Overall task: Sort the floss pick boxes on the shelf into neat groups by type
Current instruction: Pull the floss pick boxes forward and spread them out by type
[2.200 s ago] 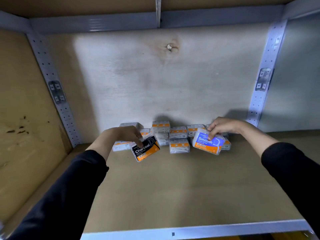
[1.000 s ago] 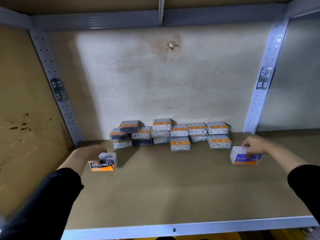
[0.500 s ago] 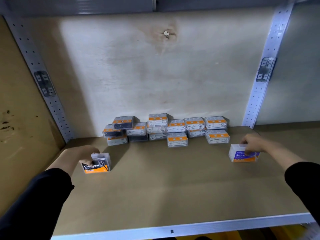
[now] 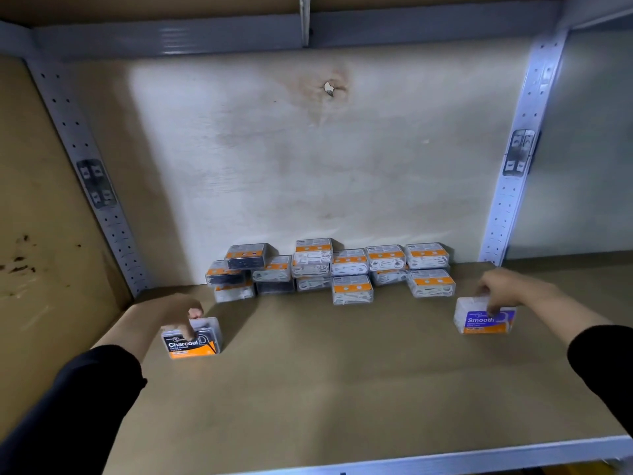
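From the head camera, the left hand (image 4: pixel 168 315) reaches in over the left side of the shelf (image 4: pixel 325 389). Its fingers (image 4: pixel 187 329) curl over the top of the Charcoal box (image 4: pixel 197 342), pinching it front and back. That box stands on its edge on the shelf board, black-and-orange label facing the front edge, near the left rear corner and just in front of the pile's left end.

The right hand (image 4: pixel 507 289) comes in from the right edge. Its fingers curl down on the top of the Smooth box (image 4: pixel 481 318) and hold it. This box also stands on the board, purple-and-orange label toward the front, near the right rear corner and just beside the pile's right end.

Between the two, the pile of floss pick boxes (image 4: pixel 342 272) lies against the back panel (image 4: pixel 308 159), stacked unevenly in two or three layers. The darker boxes sit at its left end and the white ones run across the middle and right.
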Motion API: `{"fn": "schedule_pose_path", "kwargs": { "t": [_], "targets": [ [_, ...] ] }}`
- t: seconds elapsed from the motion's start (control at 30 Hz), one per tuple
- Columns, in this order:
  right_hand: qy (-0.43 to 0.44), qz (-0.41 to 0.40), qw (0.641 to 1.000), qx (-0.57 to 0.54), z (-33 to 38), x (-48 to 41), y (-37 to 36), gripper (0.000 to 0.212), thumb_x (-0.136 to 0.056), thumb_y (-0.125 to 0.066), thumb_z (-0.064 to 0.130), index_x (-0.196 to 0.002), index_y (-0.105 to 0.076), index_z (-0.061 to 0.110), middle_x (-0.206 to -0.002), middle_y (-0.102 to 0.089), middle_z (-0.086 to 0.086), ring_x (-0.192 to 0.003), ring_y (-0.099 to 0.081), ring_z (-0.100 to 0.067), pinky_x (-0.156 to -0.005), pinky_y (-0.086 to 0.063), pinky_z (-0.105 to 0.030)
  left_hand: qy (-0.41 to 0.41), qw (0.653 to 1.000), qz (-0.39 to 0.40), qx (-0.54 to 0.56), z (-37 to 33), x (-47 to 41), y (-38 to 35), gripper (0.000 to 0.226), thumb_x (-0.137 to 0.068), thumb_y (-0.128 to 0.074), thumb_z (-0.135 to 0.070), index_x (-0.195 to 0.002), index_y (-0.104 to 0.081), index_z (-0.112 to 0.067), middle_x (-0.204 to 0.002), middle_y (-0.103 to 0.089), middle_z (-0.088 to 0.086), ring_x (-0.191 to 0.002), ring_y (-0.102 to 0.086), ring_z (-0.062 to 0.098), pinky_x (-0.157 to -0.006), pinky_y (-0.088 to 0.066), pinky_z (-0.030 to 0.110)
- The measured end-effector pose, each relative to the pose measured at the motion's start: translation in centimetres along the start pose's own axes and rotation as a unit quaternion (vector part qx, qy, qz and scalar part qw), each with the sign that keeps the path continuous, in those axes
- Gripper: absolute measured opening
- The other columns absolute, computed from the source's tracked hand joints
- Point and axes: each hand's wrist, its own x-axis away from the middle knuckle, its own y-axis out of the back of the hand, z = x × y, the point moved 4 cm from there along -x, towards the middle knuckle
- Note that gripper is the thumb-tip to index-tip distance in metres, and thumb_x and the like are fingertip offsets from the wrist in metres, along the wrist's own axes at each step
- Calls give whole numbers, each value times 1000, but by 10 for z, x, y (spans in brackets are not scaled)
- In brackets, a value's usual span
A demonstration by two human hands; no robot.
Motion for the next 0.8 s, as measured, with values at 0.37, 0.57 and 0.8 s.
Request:
{"fn": "schedule_pose_path", "kwargs": {
  "t": [0.37, 0.57, 0.8],
  "targets": [
    [51, -78, 990, -104, 46, -9, 42, 38, -77, -70, 13, -114, -62, 10, -118, -63, -10, -108, -58, -24, -89, -45, -29, -105, 987, -123, 13, -93, -9, 55, 45, -85, -63, -18, -129, -54, -16, -135, -55, 4, -124, -50, 20, -104, -36, 26],
    [97, -100, 984, -115, 87, -40, 46, 35, -77, -67, 13, -112, -63, 10, -120, -62, -10, -110, -58, -24, -90, -46, -26, -145, 972, -183, 14, -153, -35, 66, 44, -87, -59, -18, -130, -51, -18, -138, -50, 1, -129, -45, 19, -105, -34, 28],
    [153, -113, 977, -97, 119, -87, 39, 47, -83, -64, 11, -128, -52, 8, -134, -52, -10, -123, -49, -23, -98, -41, -29, -173, 963, -207, -17, -201, -78, 59, 46, -91, -55, -20, -135, -43, -15, -142, -43, 4, -128, -45, 24, -103, -36, 33]
  ]
}}
